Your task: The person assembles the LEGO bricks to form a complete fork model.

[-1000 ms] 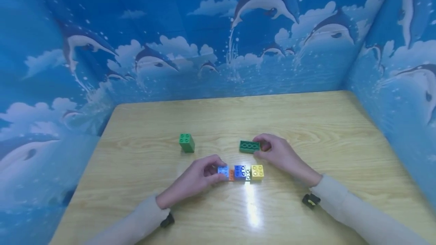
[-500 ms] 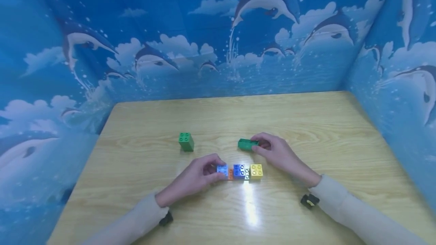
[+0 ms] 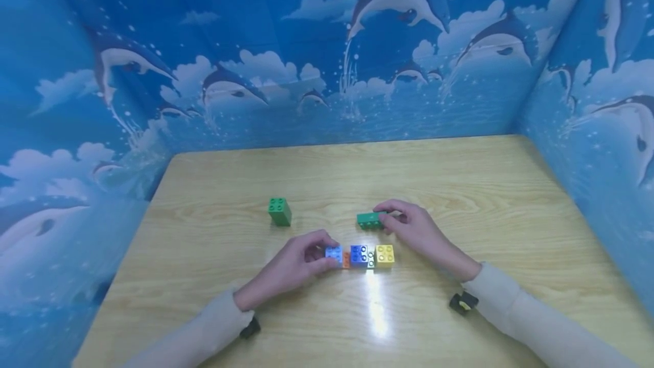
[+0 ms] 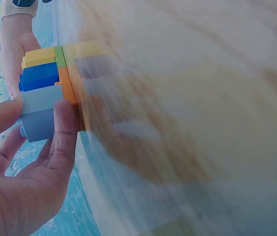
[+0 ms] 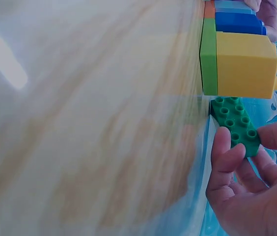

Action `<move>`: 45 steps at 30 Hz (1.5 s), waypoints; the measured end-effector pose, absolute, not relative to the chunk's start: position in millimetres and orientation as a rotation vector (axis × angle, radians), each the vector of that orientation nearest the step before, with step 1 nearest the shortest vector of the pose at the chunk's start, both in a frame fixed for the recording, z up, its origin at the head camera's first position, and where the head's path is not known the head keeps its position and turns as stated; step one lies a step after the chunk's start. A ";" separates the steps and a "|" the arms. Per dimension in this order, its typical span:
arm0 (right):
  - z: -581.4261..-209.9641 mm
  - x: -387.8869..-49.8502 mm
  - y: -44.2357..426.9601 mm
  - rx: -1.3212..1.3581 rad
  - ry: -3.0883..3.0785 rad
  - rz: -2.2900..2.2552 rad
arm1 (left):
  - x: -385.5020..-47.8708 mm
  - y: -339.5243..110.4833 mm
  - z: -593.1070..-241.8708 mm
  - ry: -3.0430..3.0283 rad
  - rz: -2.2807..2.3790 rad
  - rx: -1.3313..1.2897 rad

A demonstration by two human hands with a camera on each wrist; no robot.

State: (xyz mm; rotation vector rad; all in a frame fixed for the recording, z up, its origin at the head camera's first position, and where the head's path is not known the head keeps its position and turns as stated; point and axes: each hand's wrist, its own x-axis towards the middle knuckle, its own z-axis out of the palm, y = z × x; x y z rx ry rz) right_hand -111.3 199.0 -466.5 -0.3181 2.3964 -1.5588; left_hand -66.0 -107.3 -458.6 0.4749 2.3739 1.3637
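My left hand (image 3: pixel 290 266) pinches the light blue brick (image 4: pixel 42 101) at the left end of a row. Under that brick lies a thin orange piece (image 4: pixel 67 84); a dark blue brick (image 3: pixel 359 256) stands in the middle and a yellow brick (image 3: pixel 385 255) at the right end, above a light green piece (image 5: pixel 209 59). Behind the row, my right hand (image 3: pixel 419 234) grips the right end of a long green brick (image 3: pixel 369 220). In the right wrist view this brick's studs face the camera, and it is tipped on its side.
A tall green block (image 3: pixel 280 212) stands upright on the wooden table (image 3: pixel 214 186), left of and behind the row. Blue curtains with dolphins (image 3: pixel 245 124) close off the table's back and both sides.
The long green brick has turned over in my right hand: its hollow underside faced up before, and now its studs point toward the row. My left hand has stayed on the light blue brick.
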 end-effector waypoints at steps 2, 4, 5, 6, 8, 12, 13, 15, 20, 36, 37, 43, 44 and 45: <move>-466.9 -111.8 198.8 -0.322 2.392 -1.563 | -66.3 -107.3 -459.1 2.373 1.362 0.471; -467.6 -112.4 198.4 -0.330 2.383 -1.572 | -66.1 -107.5 -459.3 2.374 1.363 0.466; -467.8 -112.7 198.1 -0.330 2.376 -1.577 | -66.1 -107.7 -459.4 2.374 1.364 0.466; -467.9 -112.8 197.6 -0.327 2.367 -1.586 | -66.0 -107.9 -459.6 2.376 1.365 0.468; -468.1 -112.9 196.7 -0.313 2.345 -1.607 | -65.8 -108.2 -459.7 2.377 1.369 0.471; -468.2 -112.6 195.7 -0.282 2.281 -1.661 | -65.8 -108.4 -459.9 2.372 1.376 0.471; -468.1 -112.3 195.9 -0.278 2.272 -1.663 | -65.8 -108.2 -459.8 2.370 1.376 0.468; -468.1 -112.1 196.2 -0.286 2.265 -1.655 | -65.8 -107.9 -459.7 2.366 1.376 0.464; -468.8 -112.3 196.3 -0.308 2.271 -1.605 | -66.1 -107.2 -459.3 2.367 1.370 0.460; -468.6 -115.1 194.3 -0.325 2.347 -1.490 | -66.4 -108.6 -457.8 2.363 1.364 0.461; -468.4 -115.2 194.2 -0.327 2.354 -1.483 | -66.3 -108.7 -457.6 2.361 1.366 0.461; -467.3 -115.4 193.3 -0.328 2.374 -1.444 | -65.3 -108.5 -457.1 2.356 1.372 0.448; -467.2 -115.6 193.0 -0.333 2.374 -1.439 | -65.2 -108.5 -457.3 2.357 1.371 0.447; -467.0 -115.6 192.8 -0.340 2.377 -1.433 | -65.3 -108.5 -457.7 2.359 1.370 0.450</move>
